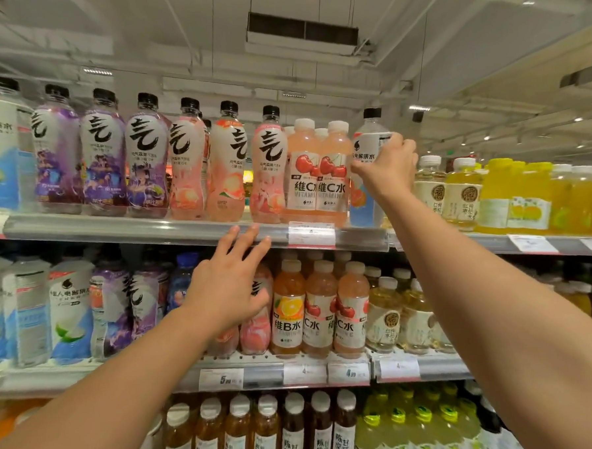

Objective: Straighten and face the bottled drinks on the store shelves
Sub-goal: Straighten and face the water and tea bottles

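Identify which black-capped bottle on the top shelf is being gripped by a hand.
The clear white-labelled bottle right of the pink cherry drinks; the right hand grips it.

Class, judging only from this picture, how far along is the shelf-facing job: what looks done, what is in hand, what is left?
Done: the purple bottles on the top shelf show their labels. In hand: the right hand grips a black-capped clear bottle; the left hand, open, reaches near the shelf edge. Left: a pink bottle with its label turned sideways.

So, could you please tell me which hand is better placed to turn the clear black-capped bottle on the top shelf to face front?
Right. The right hand already grips the clear black-capped bottle, whereas the open left hand is lower, at the grey shelf edge.
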